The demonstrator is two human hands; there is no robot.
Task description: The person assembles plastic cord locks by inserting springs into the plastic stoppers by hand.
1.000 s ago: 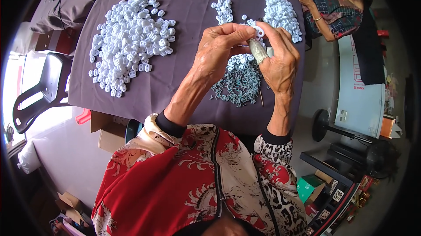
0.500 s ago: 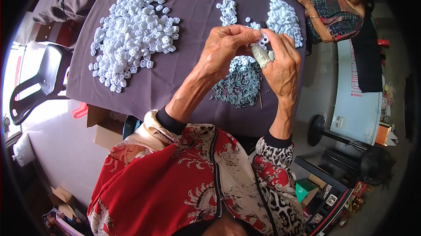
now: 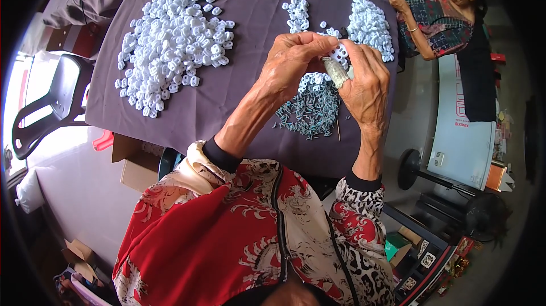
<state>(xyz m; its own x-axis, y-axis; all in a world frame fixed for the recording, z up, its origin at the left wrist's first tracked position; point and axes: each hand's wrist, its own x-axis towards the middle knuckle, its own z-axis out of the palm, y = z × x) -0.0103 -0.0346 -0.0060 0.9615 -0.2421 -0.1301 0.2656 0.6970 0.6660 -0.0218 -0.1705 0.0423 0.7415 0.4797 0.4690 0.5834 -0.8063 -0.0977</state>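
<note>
Broadly, a worktop [image 3: 244, 96] draped in a dull purple cloth fills the upper part of the head view. On its left side lies the largest heap of small white plastic pieces [image 3: 173, 44], spread wide and loose. A narrower heap of the same white pieces [image 3: 369, 25] sits toward the right edge, with a small cluster [image 3: 297, 10] between the two. Nearer the person lies a dense pile of tiny grey-blue metal parts [image 3: 310, 113], with a thin stick-like tool [image 3: 338, 130] just beside it.

Both hands are raised together above that grey-blue pile. The left hand [image 3: 293, 61] is curled, its fingertips [image 3: 324, 42] pinched close on one small white plastic piece [image 3: 340, 53]. The right hand [image 3: 367, 87] is also curled in, meeting the left at the same piece; its thumb wears a pale wrapping or guard [image 3: 336, 73] that presses up against the piece from below. Whether a grey-blue part is already between the fingers is too small to tell.

Judging from this grip, the fitting work goes best with the piece held steady by the left fingertips, the pressure coming squarely from the covered thumb, and the hands kept over the pile so anything dropped lands among its kind.

At the far right corner another person [image 3: 438, 19] in a patterned top works at the same worktop.
</note>
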